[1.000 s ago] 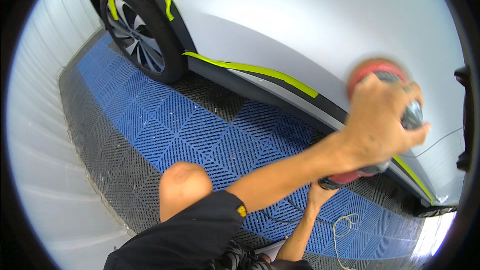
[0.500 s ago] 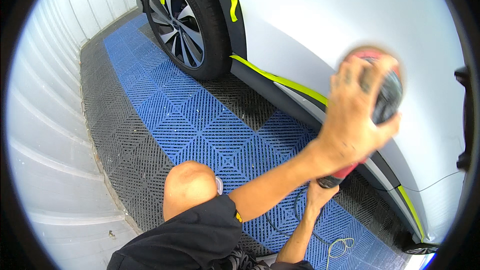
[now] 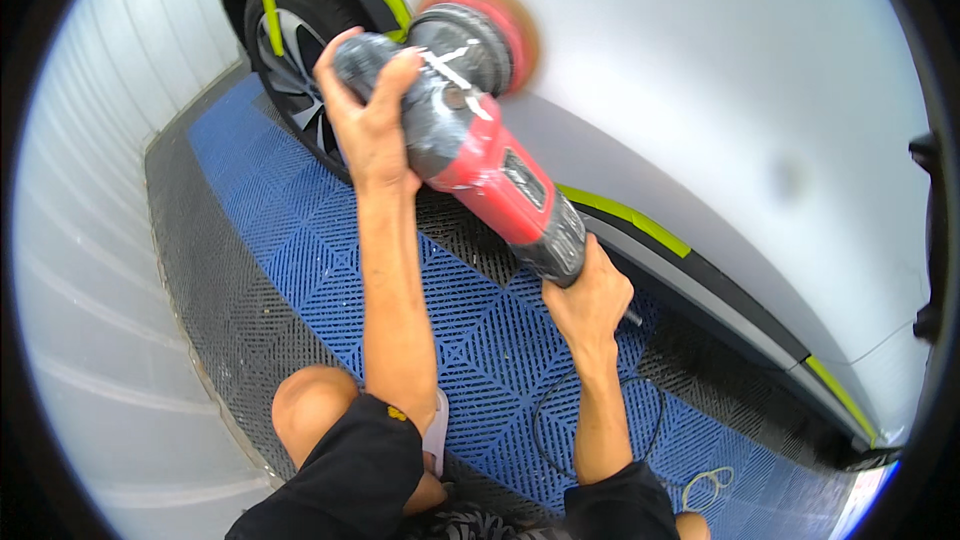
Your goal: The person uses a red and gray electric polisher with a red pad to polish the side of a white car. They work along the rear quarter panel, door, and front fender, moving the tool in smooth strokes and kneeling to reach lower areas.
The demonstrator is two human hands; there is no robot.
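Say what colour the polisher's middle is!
The polisher's middle is mostly red, best in the head view.

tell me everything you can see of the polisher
Long and plastic-looking, the polisher slants from upper left to lower right. Its black front looks shiny, as if film-wrapped, with pale strips; the middle is red with a dark inset, the rear grip black. A round dark collar backs a red and orange-brown pad, blurred at its edge, seemingly against the silver car. The left hand grasps the front, the right hand the rear. Whether the pad spins is unclear.
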